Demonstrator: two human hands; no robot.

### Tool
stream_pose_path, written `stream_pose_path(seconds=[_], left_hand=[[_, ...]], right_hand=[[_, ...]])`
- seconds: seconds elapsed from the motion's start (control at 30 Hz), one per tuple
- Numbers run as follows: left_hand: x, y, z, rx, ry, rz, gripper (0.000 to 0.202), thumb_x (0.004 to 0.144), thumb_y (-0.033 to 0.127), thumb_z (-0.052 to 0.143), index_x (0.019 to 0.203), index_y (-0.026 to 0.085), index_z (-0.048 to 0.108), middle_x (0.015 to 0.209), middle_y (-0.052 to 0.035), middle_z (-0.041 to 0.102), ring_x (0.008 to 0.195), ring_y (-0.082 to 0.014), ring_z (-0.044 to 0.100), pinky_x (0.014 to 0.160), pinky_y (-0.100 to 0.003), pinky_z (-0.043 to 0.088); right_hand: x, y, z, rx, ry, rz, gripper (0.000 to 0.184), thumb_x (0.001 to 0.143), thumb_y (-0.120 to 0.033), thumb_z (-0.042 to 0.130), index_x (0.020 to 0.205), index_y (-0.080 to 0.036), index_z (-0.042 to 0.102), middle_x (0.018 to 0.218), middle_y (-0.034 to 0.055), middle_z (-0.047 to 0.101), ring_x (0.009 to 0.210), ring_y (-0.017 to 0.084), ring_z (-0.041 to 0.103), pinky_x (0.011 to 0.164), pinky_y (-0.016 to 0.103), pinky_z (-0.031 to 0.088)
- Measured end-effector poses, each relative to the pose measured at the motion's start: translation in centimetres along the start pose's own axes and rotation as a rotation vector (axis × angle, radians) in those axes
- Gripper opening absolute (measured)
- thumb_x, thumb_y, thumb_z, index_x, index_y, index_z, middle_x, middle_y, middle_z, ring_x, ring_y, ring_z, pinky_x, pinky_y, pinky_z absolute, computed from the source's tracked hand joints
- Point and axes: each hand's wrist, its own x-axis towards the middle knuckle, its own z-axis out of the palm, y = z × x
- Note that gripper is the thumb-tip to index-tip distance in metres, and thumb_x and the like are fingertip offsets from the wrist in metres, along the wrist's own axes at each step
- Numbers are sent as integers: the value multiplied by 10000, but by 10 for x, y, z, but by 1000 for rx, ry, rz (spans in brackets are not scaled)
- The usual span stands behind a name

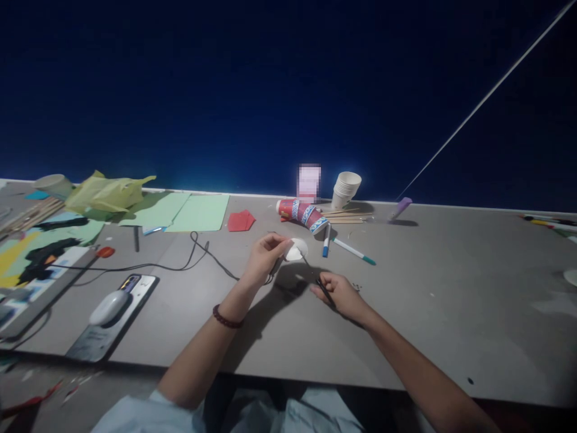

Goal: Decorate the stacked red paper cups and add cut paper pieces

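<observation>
Between the thumb and fingers of my left hand point(265, 255), a round white paper piece point(296, 249) is pinched above the table. My right hand point(340, 294) is closed around dark-handled scissors point(325, 290), seen narrowly from the side. Their thin blades point up and left and meet the paper's lower right edge. How far the blades are apart is too small to tell. Just behind the hands lie a red and blue patterned paper cup stack point(303, 214), a blue-capped marker point(326, 242) and a teal-capped marker point(354, 251).
White cups point(346, 189) stand stacked at the back, near wooden sticks point(347, 215). Red paper point(240, 221), green sheets point(198, 212) and a yellow plastic bag point(108, 195) lie leftward. A black cable point(148, 265), power strip point(49, 288) and phone point(112, 319) with a white case point(109, 307) occupy the left.
</observation>
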Motion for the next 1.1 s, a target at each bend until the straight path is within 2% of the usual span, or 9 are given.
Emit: stream_pose_path(seconds=[0.13, 0.37, 0.47, 0.67, 1.1], left_hand=[[-4, -4, 7, -72, 13, 0, 383, 561, 431, 867, 702, 147, 653, 646, -7, 670, 531, -84, 568, 494, -205, 478], [-10, -13, 12, -156, -28, -23, 410, 583, 390, 870, 730, 160, 565, 699, 11, 687, 612, -110, 656, 541, -210, 548], [-10, -12, 12, -143, -19, 2, 390, 594, 373, 869, 730, 154, 576, 701, 1, 693, 606, -110, 656, 533, -210, 550], [-10, -6, 11, -92, -7, 18, 390, 571, 385, 876, 706, 146, 599, 669, -13, 692, 554, -113, 638, 496, -221, 537], [-10, -6, 12, -62, -31, 41, 365, 586, 383, 864, 696, 146, 608, 668, -19, 692, 565, -115, 635, 501, -221, 526]], right_hand=[[1, -2, 0, 25, -7, -9, 528, 673, -582, 724, 607, -225, 342, 527, -96, 292, 491, 53, 236, 467, 224, 152], [2, -4, -1, 92, -30, -12, 488, 670, -605, 714, 668, -209, 429, 545, -88, 321, 495, 55, 253, 460, 226, 158], [2, -3, -3, 82, -40, 2, 495, 658, -605, 729, 660, -208, 432, 529, -92, 310, 487, 52, 239, 456, 224, 147], [0, -3, -5, -1, 26, 33, 523, 640, -600, 745, 620, -216, 390, 513, -95, 301, 484, 52, 243, 456, 216, 148], [1, 0, -5, -3, -12, -6, 481, 693, -602, 695, 655, -208, 422, 549, -88, 301, 505, 60, 249, 471, 227, 165]])
